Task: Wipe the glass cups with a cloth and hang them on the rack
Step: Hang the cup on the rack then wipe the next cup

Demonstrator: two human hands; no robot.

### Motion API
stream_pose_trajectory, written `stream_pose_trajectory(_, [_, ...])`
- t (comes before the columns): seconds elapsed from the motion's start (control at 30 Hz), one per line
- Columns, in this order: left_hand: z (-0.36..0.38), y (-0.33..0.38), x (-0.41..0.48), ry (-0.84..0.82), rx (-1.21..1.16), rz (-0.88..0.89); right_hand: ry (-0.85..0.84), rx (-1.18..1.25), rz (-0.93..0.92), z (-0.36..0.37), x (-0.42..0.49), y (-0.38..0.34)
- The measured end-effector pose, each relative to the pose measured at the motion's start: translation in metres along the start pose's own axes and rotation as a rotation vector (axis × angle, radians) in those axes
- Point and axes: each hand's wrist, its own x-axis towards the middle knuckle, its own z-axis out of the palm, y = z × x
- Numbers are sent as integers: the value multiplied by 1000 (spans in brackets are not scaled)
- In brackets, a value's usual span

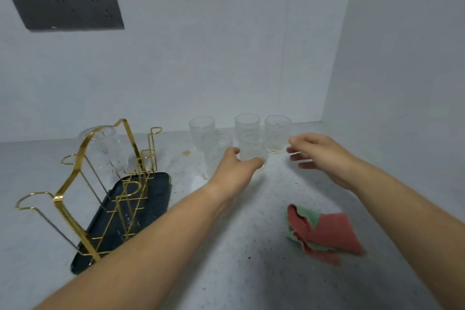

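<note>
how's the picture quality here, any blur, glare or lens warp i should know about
Head view: light is soft and even, with no hard shadows or glare; the wide lens skews the socket panel and the gold rack; the glass cups wash out against the grey wall, so the front cup in the left hand is faint; the right hand looks slightly smeared.

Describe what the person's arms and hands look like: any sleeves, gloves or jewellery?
The left forearm and the right forearm are bare up to the picture's edge; no sleeve shows. The left hand and the right hand wear no gloves. No watch, bracelet or ring is visible, though the fingers are slightly blurred.
</note>
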Motion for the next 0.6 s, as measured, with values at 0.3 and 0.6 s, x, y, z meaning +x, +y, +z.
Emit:
stream_pose_trajectory(0.3, [28, -38, 39, -4, -149, 62, -112, 170, -25, 38, 55, 33])
stream_pose_trajectory(0.6, [40, -59, 79, 89, -89, 215, -172, 170, -86, 50, 75, 51])
